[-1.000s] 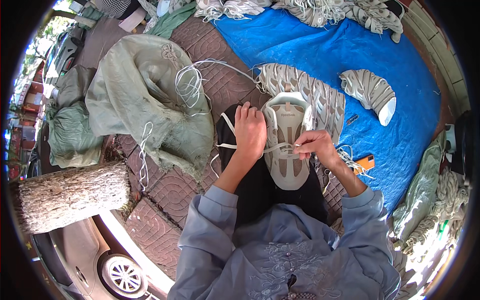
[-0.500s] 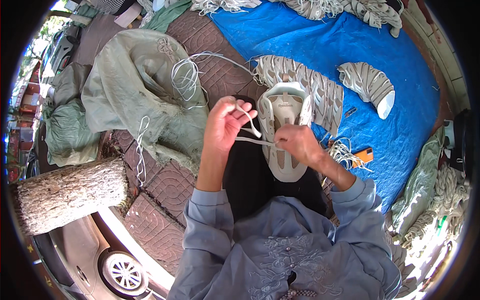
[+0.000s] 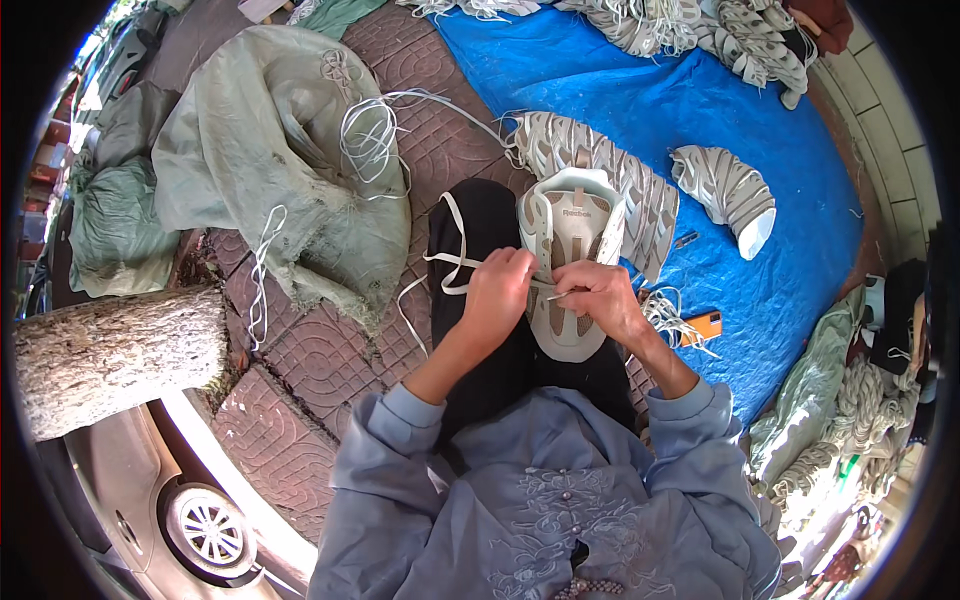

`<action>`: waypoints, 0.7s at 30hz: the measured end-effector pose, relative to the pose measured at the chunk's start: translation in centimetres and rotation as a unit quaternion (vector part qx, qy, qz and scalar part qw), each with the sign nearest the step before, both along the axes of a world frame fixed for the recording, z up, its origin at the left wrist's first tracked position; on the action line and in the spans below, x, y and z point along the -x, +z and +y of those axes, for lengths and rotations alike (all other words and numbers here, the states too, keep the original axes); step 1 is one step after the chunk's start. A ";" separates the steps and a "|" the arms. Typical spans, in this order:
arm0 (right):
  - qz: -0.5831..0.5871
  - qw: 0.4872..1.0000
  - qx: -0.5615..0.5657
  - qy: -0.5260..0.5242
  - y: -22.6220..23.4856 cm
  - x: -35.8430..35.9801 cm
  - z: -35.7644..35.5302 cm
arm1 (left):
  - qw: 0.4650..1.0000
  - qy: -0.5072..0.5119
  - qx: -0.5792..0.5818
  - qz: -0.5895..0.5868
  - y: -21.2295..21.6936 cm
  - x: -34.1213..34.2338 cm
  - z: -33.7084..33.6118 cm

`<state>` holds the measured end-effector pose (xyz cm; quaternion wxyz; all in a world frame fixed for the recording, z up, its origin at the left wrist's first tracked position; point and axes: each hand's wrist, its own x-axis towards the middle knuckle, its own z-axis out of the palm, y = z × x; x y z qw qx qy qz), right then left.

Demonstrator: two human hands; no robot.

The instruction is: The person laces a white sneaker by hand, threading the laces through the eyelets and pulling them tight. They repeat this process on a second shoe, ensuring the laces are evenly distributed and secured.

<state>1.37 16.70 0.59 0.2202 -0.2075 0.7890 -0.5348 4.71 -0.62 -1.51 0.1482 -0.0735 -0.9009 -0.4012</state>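
Note:
A white and tan sneaker (image 3: 570, 222) lies across my dark-trousered legs, its tongue and open collar facing up and its toe toward me. Against its left side my left hand (image 3: 497, 298) is closed, with a flat white shoelace (image 3: 459, 240) running into it. That lace loops over my left knee and trails down beside it. Over the lower lacing area, my right hand (image 3: 603, 300) pinches a bit of lace between thumb and fingers. The left fingertips are partly hidden at the shoe's edge.
Beyond the shoe, a row of nested sneakers (image 3: 612, 165) and a shorter stack (image 3: 728, 195) rest on a blue tarp (image 3: 800, 290). An orange phone (image 3: 703, 328) lies beside loose laces (image 3: 668, 318). Leftward are a pale sack (image 3: 235, 170), a lace bundle (image 3: 368, 135) and a tree trunk (image 3: 120, 355).
My left hand has come down and right from above my left knee to the shoe's side. The lace it held up now drapes over the knee. My right hand stays at the lacing.

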 end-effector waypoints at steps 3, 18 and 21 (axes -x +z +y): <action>-0.017 1.000 0.017 -0.015 -0.2 -0.1 0.0 | 0.999 0.018 -0.032 0.004 -0.5 -0.9 1.1; -0.194 0.975 0.054 -0.095 0.5 -0.6 -0.6 | 0.994 0.040 0.080 0.068 -1.7 -2.5 2.4; -0.202 0.973 0.059 -0.095 0.5 -1.0 -0.3 | 0.988 0.004 0.095 0.120 -1.5 -2.3 3.2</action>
